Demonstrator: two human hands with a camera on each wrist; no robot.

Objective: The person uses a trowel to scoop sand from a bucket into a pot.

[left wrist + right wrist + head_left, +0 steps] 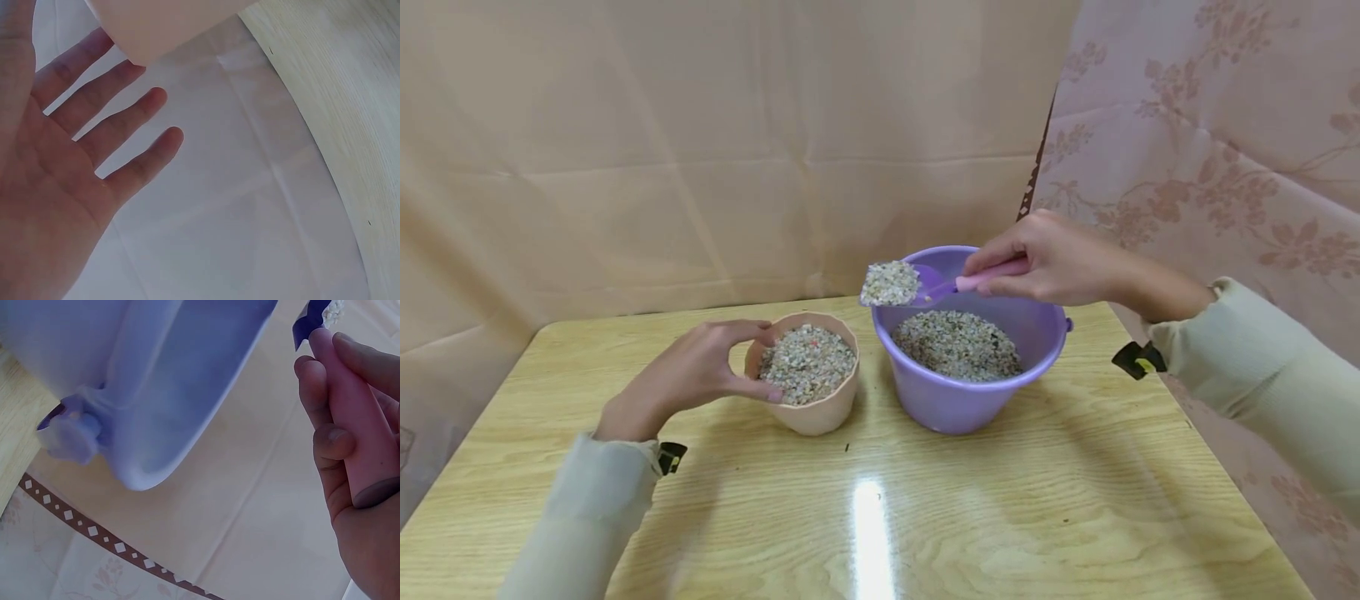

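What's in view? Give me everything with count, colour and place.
Pot: 1, peach, on the table, left of the bucket
Bucket: 1, purple, on the table
Scoop: 1, purple with pink handle, over the bucket's left rim
Gravel: 3 lots, pale grey, in pot, bucket and scoop
Table: 1, yellowish wood grain, under both containers
Specks: a few, dark, on the table
Plain cloth: at least 1, beige, behind the table
Floral cloth: 1, pink, at the right
Wrist pieces: 2, black and yellow, at both wrists
Sleeves: 2, pale, on both arms
Left hand: 1, touching the pot
Right hand: 1, gripping the scoop
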